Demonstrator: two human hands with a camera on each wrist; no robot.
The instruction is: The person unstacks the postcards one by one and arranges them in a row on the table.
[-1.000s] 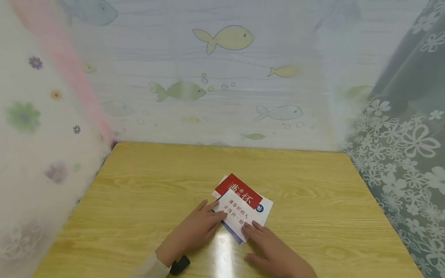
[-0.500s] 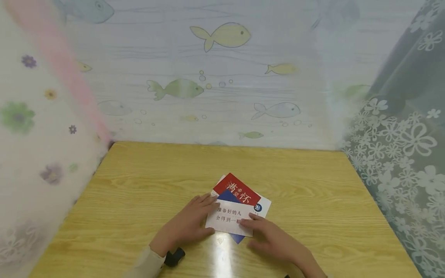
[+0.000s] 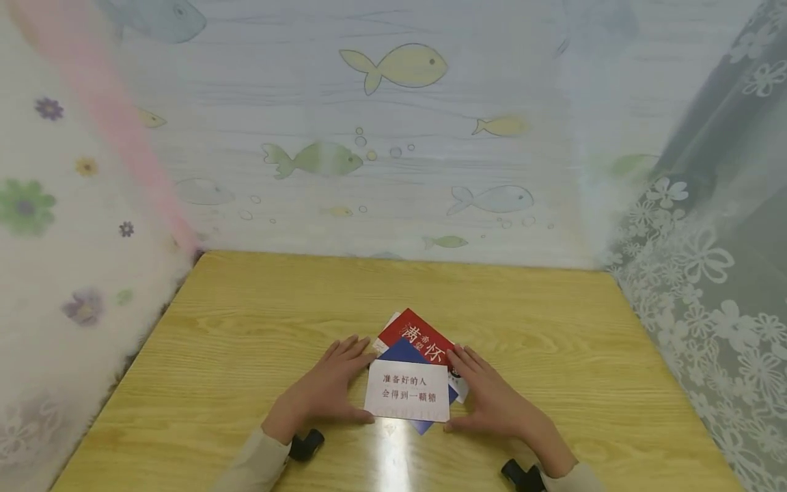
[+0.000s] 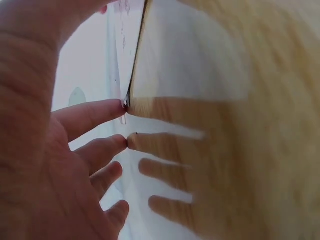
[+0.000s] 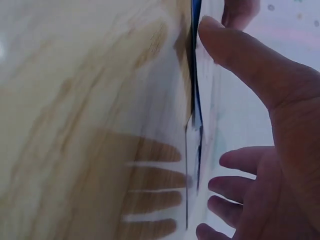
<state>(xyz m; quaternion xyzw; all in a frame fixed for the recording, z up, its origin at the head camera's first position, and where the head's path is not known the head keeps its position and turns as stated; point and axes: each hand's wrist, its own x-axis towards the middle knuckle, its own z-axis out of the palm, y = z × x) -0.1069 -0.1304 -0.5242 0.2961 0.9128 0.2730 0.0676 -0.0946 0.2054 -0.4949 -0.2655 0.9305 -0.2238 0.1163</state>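
Observation:
A white card (image 3: 407, 404) with two lines of dark characters lies square to me on top of a small pile. Beneath it show a blue card (image 3: 402, 351), a red card (image 3: 423, 333) with white characters, and a white card with a round blue logo, mostly covered. My left hand (image 3: 328, 389) is spread at the left side, its index fingertip at the cards' edge in the left wrist view. On the other side my right hand (image 3: 494, 403) has its thumb by the lower right corner. Its fingers stand slightly off the table in the right wrist view.
The wood-grain table (image 3: 258, 294) runs back to a fish-patterned curtain (image 3: 393, 171). Flower-patterned cloth (image 3: 80, 260) hangs at the left, and lace (image 3: 707, 307) at the right. A black wrist device (image 3: 307, 444) is on the left wrist, another (image 3: 521, 474) on the right.
The top white card has turned from slanted to straight and slid toward me, uncovering more of the blue card. My right hand has moved off its face to its right side.

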